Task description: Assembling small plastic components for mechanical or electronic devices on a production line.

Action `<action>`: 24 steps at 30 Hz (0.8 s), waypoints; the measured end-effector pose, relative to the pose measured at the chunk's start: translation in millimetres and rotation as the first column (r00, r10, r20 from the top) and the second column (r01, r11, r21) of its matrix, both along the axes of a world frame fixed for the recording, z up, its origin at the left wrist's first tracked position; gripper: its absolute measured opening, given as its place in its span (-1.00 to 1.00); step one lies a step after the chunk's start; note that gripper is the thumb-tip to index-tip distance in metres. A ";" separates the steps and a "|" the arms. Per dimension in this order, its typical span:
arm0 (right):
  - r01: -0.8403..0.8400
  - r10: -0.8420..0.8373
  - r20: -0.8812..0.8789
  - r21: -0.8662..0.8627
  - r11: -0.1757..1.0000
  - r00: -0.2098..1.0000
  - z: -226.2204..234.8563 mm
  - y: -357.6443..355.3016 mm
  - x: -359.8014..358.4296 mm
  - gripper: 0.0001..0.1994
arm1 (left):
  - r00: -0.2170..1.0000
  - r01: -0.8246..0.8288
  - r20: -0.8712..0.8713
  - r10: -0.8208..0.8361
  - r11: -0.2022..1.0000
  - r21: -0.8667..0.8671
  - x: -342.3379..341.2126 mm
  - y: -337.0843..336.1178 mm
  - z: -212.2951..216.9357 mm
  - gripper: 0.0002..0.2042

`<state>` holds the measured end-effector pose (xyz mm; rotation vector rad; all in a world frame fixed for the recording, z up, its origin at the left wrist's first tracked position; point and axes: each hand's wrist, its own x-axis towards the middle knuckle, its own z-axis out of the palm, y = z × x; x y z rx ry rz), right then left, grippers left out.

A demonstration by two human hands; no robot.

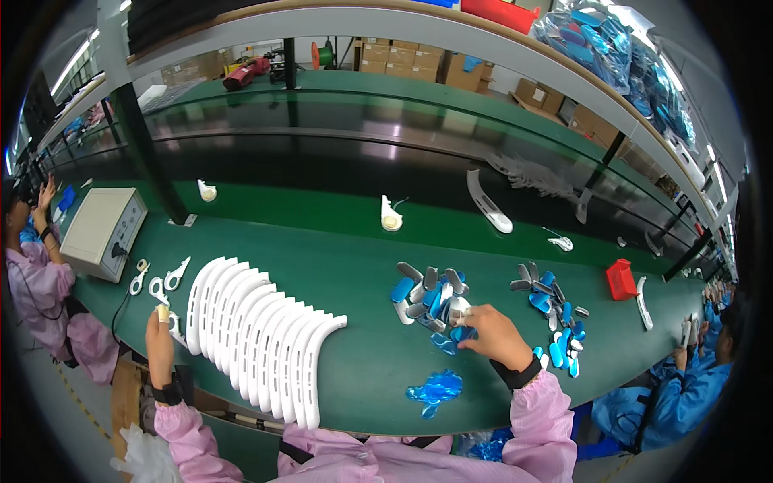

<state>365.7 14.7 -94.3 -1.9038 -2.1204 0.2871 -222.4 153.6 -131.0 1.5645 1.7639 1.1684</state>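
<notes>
Reaching into a pile of small blue and grey parts [431, 294], the right hand [491, 334] is resting at the pile's near edge, fingers curled down onto the pieces; whether it is gripping one is hard to tell, since the fingertips are hiding among them. The pile is lying on the green bench [362, 258], right of centre, and a second, looser pile [555, 314] of the same parts is spreading just beyond the hand's right. A crumpled blue film [435, 390] is lying near the bench's front edge, just below the wrist. The left hand [159, 338] is standing upright at the left end of a row of white curved shells [258, 338], a taped finger touching a white piece [175, 326] beside the first shell; how firmly it is holding it cannot be made out. Behind it, white scissor-like tools [157, 278] are lying flat, and a beige box [103, 232] with a knob is sitting farther left. Along the back of the bench, a long white shell [487, 203] and two small white pieces [390, 216] are lying well apart. A red bin [621, 279] is standing to the right. Workers at both edges are being cut off by the dark rim, and the shelf bags [612, 48] above are blurring toward the edge.
</notes>
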 end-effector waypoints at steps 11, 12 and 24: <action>0.211 -0.116 -0.290 0.324 0.922 0.950 16.5 -2.4 -13.6 -0.95 | 0.676 0.688 0.366 -0.639 0.726 -0.004 194.4 -111.9 61.2 -0.63; 0.242 -0.105 -0.402 0.309 0.920 0.910 32.6 -4.0 -34.9 -0.95 | 0.593 0.775 0.373 -0.713 0.631 -0.027 207.8 -116.5 66.7 -0.62; -0.028 0.269 -0.315 0.601 0.799 0.910 28.2 -55.2 -146.4 -0.78 | 0.082 0.862 0.944 -0.320 0.497 0.094 288.5 -133.4 35.3 -0.57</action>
